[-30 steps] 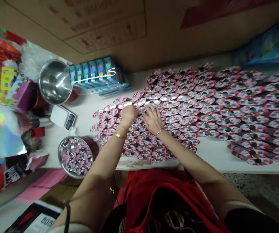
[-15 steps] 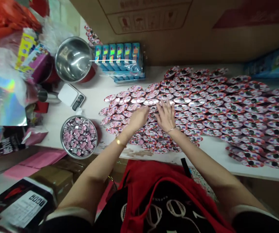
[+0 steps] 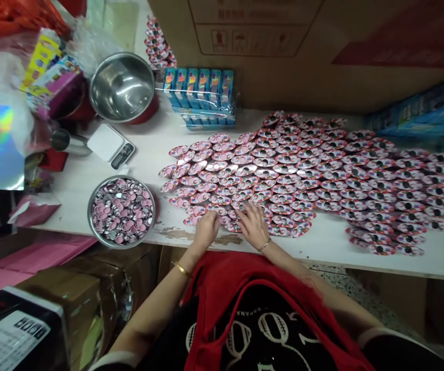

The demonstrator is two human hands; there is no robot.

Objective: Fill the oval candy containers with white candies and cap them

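Rows of upright, pointed-oval, red-and-white printed packs (image 3: 283, 169) stand pressed together on the white table. Many have a dark round opening in the top; those toward the left carry pink round pieces (image 3: 202, 145). At the near edge of the rows, my left hand (image 3: 207, 229) is closed in a pinch over the packs; whatever is between its fingers is hidden. My right hand (image 3: 253, 225) lies beside it, fingers spread across the tops of the nearest packs. To the left, a steel bowl (image 3: 153, 219) holds many small pink and silver round pieces.
A second steel bowl (image 3: 101, 108), a white digital scale (image 3: 103, 141) and a plastic-wrapped bundle of blue boxes (image 3: 198, 98) stand at the back left. A large cardboard carton (image 3: 268, 82) borders the far side. The table's worn front edge (image 3: 191, 236) runs close to my body.
Both hands have moved back toward the near edge of the packs, closer to my body. The left stays closed and the right stays spread. The camera view has shifted slightly.
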